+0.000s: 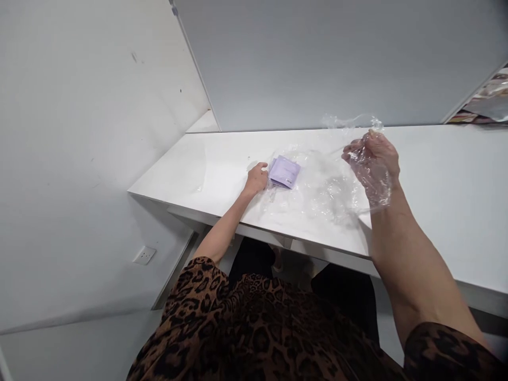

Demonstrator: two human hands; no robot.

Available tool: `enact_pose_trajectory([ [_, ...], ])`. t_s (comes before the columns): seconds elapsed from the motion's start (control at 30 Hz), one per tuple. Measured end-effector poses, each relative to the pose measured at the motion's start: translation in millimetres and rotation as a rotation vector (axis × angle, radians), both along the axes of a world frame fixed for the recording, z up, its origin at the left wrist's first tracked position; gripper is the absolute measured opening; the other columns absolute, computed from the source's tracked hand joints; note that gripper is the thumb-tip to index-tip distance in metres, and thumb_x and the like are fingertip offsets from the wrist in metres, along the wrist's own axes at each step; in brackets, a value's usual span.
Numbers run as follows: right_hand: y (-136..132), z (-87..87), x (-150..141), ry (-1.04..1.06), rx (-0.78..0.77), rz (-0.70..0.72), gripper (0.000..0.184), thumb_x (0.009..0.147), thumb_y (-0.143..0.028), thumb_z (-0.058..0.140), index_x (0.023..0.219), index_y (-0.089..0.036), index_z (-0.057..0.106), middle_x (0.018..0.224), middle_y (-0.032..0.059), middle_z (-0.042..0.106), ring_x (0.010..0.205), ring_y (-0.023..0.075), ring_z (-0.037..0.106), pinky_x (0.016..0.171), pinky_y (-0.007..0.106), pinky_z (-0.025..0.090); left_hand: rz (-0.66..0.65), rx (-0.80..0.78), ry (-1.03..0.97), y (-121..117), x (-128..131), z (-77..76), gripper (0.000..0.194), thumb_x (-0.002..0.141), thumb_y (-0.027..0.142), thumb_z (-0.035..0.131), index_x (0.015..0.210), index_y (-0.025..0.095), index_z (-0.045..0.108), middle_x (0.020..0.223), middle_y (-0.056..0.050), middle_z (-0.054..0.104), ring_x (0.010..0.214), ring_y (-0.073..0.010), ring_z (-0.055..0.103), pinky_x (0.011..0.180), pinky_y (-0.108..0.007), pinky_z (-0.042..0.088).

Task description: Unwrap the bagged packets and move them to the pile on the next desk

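My left hand (256, 179) rests on the white table (436, 174), fingers curled against the left edge of a small purple packet (284, 171). The packet lies inside or under a clear plastic bag (321, 193) spread over the table. My right hand (373, 159) is raised above the table, fingers pinched on the upper edge of that clear plastic, which drapes over the hand and wrist.
A grey partition (337, 58) stands along the back of the table. A white wall (79, 132) with a socket (143, 255) is on the left. Some packaged goods (488, 100) show past the partition at the far right.
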State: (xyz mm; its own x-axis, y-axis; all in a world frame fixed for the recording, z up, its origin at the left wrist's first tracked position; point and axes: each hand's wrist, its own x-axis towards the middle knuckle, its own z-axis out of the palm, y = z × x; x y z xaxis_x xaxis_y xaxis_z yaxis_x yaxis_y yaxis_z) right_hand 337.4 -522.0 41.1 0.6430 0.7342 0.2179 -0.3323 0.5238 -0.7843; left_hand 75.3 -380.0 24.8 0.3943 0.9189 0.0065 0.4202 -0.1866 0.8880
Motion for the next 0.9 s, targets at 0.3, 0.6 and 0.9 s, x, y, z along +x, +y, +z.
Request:
enact_pose_trajectory([
  [0.3, 1, 0.0, 6, -0.018, -0.027, -0.073, 0.024, 0.083, -0.023, 0.077, 0.068, -0.023, 0.058, 0.065, -0.0002, 0.047, 0.062, 0.0123, 0.048, 0.059, 0.029, 0.052, -0.164, 0.379, 0.297, -34, 16, 9.0, 0.045, 0.097, 0.051, 0.062, 0.129, 0.020, 0.068, 0.143, -0.018, 0.060, 0.146, -0.0414, 0.044, 0.129, -0.053, 0.023],
  [0.6, 5, -3.5, 13, 0.052, -0.075, -0.119, 0.030, 0.083, -0.022, 0.080, 0.066, -0.022, 0.055, 0.064, -0.0025, 0.047, 0.058, 0.0108, 0.046, 0.054, 0.027, 0.048, -0.216, 0.236, 0.347, -42, 49, -4.9, 0.063, 0.090, 0.035, 0.072, 0.146, 0.011, 0.053, 0.149, -0.029, 0.056, 0.148, -0.0500, 0.043, 0.127, -0.063, 0.018],
  [0.9, 2, 11.9, 10, 0.295, -0.007, -0.227, 0.031, 0.097, -0.005, 0.056, 0.070, -0.018, 0.048, 0.066, -0.0051, 0.045, 0.052, 0.0068, 0.043, 0.048, 0.021, 0.039, -0.076, 0.306, 0.204, -16, 12, 18.4, 0.060, 0.106, 0.032, 0.053, 0.162, 0.024, 0.036, 0.115, -0.015, 0.074, 0.112, -0.0328, 0.070, 0.109, -0.051, 0.048],
])
